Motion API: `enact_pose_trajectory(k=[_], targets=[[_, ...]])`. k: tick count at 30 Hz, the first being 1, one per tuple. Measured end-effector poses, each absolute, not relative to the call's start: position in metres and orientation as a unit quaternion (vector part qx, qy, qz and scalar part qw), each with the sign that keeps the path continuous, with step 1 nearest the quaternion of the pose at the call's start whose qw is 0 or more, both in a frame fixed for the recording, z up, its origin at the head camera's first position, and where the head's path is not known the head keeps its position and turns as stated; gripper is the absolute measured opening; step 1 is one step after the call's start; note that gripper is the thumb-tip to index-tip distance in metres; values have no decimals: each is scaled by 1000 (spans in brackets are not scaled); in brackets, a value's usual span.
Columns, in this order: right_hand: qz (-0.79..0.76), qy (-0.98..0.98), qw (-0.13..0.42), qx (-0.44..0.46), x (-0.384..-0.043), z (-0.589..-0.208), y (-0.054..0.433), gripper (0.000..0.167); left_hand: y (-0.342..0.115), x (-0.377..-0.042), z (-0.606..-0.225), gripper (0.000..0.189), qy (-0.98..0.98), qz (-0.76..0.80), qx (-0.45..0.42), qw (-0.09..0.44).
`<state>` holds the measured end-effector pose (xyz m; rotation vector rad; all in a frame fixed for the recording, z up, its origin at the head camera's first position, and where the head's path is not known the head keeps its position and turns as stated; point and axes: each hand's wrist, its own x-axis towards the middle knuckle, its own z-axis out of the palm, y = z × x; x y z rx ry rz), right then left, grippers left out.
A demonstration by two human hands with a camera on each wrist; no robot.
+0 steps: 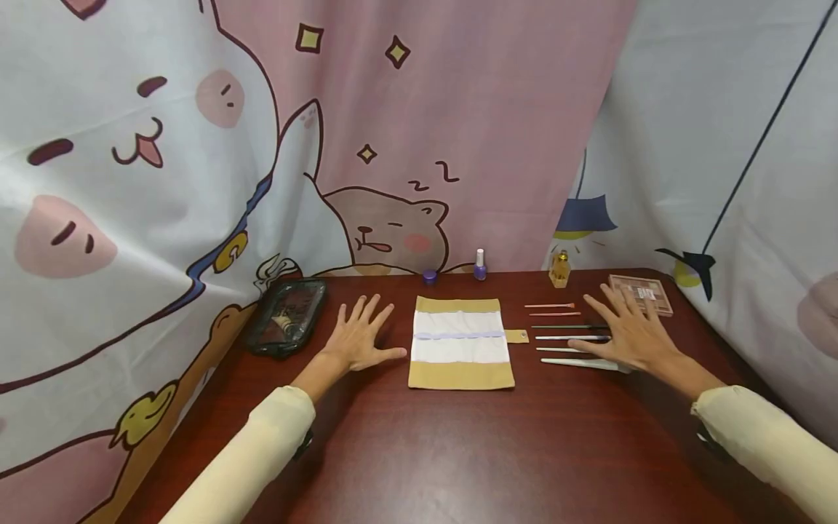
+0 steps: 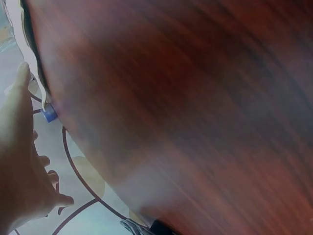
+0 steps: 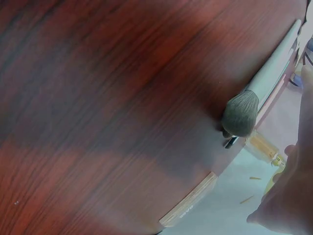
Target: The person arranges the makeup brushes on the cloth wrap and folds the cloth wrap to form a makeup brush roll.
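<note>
A tan and white cloth brush roll (image 1: 461, 376) lies unfolded and flat on the table, its snap strap pointing right. My left hand (image 1: 356, 338) is just left of it, fingers spread and nothing held; the thumb points toward the roll. Right of the roll, several makeup brushes lie side by side, among them a thick white-handled brush (image 1: 579, 363). My right hand (image 1: 631, 333), also with spread fingers, hovers over their right ends and hides some of the tips. The right wrist view shows the thick brush's fluffy dark head (image 3: 240, 113).
A dark clear-lidded tray (image 1: 286, 316) sits at the far left. Along the back edge stand a small purple-lidded jar (image 1: 429, 277), a purple nail polish bottle (image 1: 480, 266) and a yellow glass bottle (image 1: 559, 270). Behind the right hand lies a makeup palette (image 1: 657, 295). A printed curtain surrounds the table.
</note>
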<state>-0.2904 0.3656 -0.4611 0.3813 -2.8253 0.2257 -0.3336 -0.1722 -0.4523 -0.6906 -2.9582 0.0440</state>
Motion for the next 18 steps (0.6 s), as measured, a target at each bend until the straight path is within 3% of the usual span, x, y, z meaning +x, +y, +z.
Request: enact_pose_trajectory(k=[18], targets=[[85,-973,130,171,-271,-461,364,100,-154,-339,-448,96,-967,2,-256,22]])
